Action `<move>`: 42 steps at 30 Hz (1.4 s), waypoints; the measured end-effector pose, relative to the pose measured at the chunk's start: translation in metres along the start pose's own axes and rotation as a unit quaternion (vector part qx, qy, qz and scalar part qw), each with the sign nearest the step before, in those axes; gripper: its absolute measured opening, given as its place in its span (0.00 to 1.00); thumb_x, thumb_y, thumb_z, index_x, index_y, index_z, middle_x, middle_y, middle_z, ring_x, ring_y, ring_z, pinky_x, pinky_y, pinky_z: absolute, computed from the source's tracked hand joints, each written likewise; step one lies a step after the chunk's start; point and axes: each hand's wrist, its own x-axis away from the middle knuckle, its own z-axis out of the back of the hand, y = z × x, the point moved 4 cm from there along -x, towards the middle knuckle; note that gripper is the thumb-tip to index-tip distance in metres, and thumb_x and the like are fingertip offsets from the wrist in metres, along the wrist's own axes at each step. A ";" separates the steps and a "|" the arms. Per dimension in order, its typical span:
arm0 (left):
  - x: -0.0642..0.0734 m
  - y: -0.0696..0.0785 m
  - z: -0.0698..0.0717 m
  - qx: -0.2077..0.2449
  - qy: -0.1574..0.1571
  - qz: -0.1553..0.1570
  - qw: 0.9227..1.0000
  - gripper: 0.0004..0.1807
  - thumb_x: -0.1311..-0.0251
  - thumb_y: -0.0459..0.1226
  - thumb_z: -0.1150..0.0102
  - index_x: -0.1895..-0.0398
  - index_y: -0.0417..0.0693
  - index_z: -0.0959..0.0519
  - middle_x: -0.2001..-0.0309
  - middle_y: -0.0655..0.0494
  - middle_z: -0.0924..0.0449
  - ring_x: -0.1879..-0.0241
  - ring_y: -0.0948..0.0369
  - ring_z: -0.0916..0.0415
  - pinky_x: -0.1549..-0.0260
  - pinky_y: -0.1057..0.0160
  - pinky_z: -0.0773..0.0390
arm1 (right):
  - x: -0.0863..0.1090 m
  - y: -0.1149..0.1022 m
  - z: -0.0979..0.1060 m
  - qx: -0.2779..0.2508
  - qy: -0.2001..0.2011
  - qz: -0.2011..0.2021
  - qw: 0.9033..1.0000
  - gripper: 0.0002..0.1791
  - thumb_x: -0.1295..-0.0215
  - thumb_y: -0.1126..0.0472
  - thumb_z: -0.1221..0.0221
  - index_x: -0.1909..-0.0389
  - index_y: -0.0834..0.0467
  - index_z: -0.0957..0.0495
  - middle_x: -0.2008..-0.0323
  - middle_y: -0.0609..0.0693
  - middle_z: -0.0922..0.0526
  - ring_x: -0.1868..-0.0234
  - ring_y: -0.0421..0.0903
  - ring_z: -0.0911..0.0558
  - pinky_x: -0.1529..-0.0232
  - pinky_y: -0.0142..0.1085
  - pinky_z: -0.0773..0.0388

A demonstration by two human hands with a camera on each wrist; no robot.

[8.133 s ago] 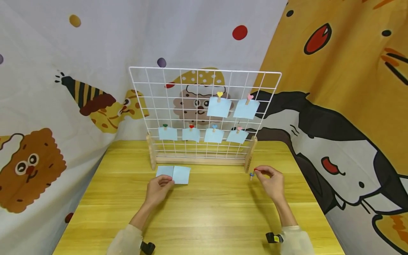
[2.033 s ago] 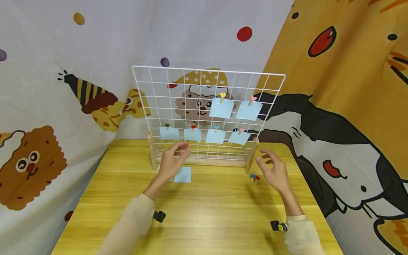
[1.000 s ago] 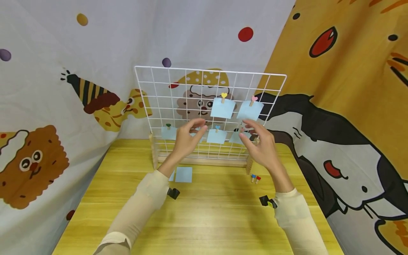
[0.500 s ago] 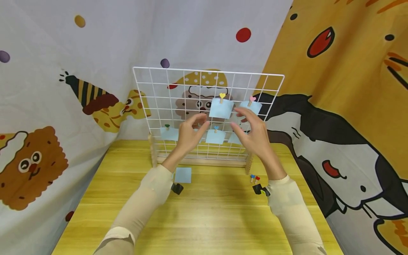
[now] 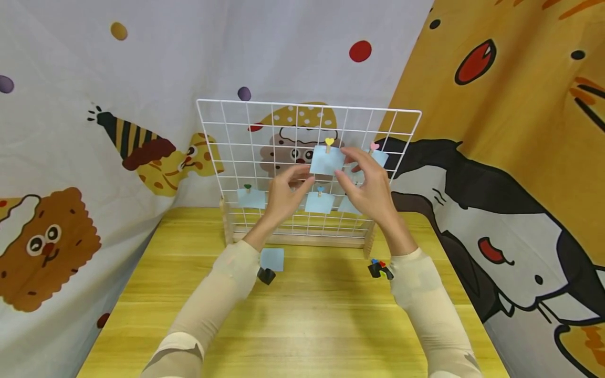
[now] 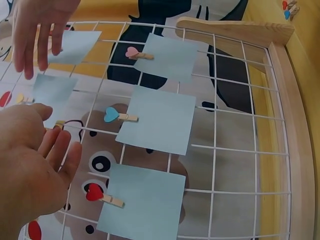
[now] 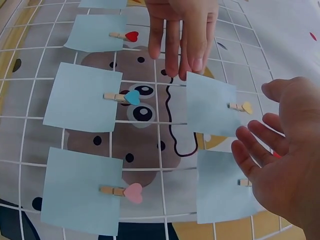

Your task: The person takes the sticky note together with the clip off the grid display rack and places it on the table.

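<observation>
A light blue note [image 5: 326, 160], held by a yellow heart clothespin [image 5: 329, 144], hangs on a white wire grid [image 5: 283, 101]. My left hand [image 5: 283, 195] is at its lower left side, fingers extended and holding nothing. Close to its right edge is my right hand [image 5: 371, 188], thumb and fingers spread; the head view does not settle whether they touch the paper. Both hands also show in the right wrist view, the left hand [image 7: 182, 25] near the note and the right hand [image 7: 295, 145] beside the yellow clothespin [image 7: 241, 107].
Other clipped notes hang around it, among them one with a blue heart clothespin [image 6: 120, 116] and one with a red heart clothespin [image 6: 104, 195]. Below, a loose blue note [image 5: 272, 259] lies on the wooden table [image 5: 312, 315]. Red and blue clothespins [image 5: 382, 263] lie at right.
Earlier my left hand touched loose notes on the table and my right hand pinched a red clothespin. That clothespin was let go; both hands rose to the grid and converged around the yellow-clipped note.
</observation>
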 end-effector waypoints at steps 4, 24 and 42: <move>-0.003 0.002 -0.002 0.006 0.013 0.000 1.000 0.17 0.25 0.35 0.27 0.37 0.41 0.13 0.43 0.43 0.06 0.45 0.48 0.07 0.48 0.61 0.08 | -0.006 -0.001 -0.003 -0.009 0.003 0.001 1.000 0.27 0.28 0.67 0.27 0.31 0.70 0.18 0.36 0.67 0.12 0.46 0.66 0.12 0.49 0.59 0.11; -0.011 0.000 -0.002 -0.004 0.053 0.012 0.999 0.11 0.26 0.33 0.26 0.46 0.39 0.10 0.51 0.42 0.04 0.55 0.48 0.07 0.56 0.72 0.14 | -0.030 -0.011 -0.016 0.042 0.007 0.049 0.998 0.28 0.25 0.66 0.29 0.28 0.70 0.20 0.33 0.69 0.13 0.56 0.64 0.14 0.56 0.58 0.14; -0.012 -0.001 -0.002 -0.007 0.042 0.011 0.999 0.10 0.25 0.34 0.27 0.46 0.39 0.10 0.52 0.42 0.05 0.56 0.48 0.07 0.58 0.73 0.16 | -0.037 -0.007 -0.024 0.071 -0.002 0.054 0.996 0.23 0.26 0.71 0.32 0.34 0.74 0.18 0.35 0.71 0.13 0.60 0.63 0.14 0.60 0.49 0.15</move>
